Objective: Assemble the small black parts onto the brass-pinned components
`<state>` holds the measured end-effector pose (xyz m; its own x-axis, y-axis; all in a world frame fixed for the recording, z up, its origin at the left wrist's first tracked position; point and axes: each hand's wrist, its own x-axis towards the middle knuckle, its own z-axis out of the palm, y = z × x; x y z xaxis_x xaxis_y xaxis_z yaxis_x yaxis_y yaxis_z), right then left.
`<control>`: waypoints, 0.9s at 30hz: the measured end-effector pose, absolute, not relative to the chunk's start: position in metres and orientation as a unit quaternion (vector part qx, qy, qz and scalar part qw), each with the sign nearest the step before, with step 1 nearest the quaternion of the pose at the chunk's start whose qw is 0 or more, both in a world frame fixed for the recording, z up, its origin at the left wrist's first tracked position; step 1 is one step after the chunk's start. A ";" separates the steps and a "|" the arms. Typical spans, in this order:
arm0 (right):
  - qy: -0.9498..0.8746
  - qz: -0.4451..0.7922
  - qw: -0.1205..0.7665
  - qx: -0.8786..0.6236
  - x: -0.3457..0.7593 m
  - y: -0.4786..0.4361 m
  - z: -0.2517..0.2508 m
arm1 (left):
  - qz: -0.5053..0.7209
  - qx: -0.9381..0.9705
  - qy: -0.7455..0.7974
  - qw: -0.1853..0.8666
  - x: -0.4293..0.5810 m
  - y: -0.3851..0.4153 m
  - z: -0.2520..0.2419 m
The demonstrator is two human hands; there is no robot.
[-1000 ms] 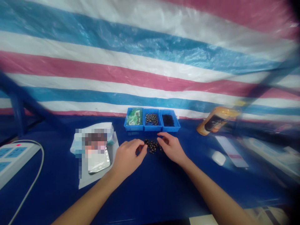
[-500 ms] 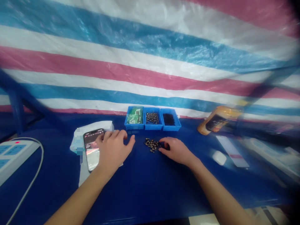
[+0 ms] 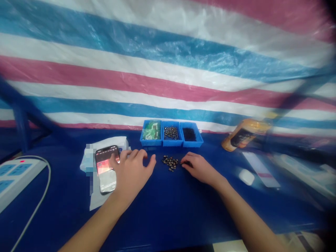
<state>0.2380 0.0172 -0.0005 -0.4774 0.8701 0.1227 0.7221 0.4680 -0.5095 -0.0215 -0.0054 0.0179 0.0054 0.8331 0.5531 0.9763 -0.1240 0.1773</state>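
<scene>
My left hand [image 3: 135, 169] hovers beside the phone [image 3: 106, 169], its fingers spread and holding nothing. The phone lies lit on a white plastic packet [image 3: 96, 201]. A small pile of brass-and-dark screw-like pieces [image 3: 170, 162] lies on the blue table [image 3: 168, 213] between my hands. At the right edge of that pile, my right hand [image 3: 198, 168] has thumb and index finger drawn together in a pinch. Whatever is between those fingertips is too small to make out.
Behind the pile stand three blue trays: one with green packets [image 3: 151, 142], one with metal pieces [image 3: 172, 143], one with black bits [image 3: 193, 144]. A yellow-orange bottle [image 3: 243, 134] and white case [image 3: 246, 177] are at right. A power strip [image 3: 19, 175] with cable is at left.
My right thumb and index finger have closed together at the pile's edge. My left hand stays spread near the phone, whose screen picture differs. The view has shifted slightly.
</scene>
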 end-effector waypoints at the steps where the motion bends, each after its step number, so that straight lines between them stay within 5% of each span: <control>1: -0.837 0.197 0.190 -0.473 0.237 0.017 0.000 | -0.274 -0.699 -0.649 0.122 -0.025 -0.003 0.018; 27: -0.768 0.200 0.260 -0.550 0.228 0.010 0.015 | -0.301 -0.782 -0.541 0.067 -0.024 -0.004 0.022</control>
<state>0.2283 0.0097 0.0149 -0.2599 0.9487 0.1803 0.7404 0.3156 -0.5935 -0.0243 -0.0043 0.0218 0.2334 0.8065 0.5433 0.8870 -0.4054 0.2209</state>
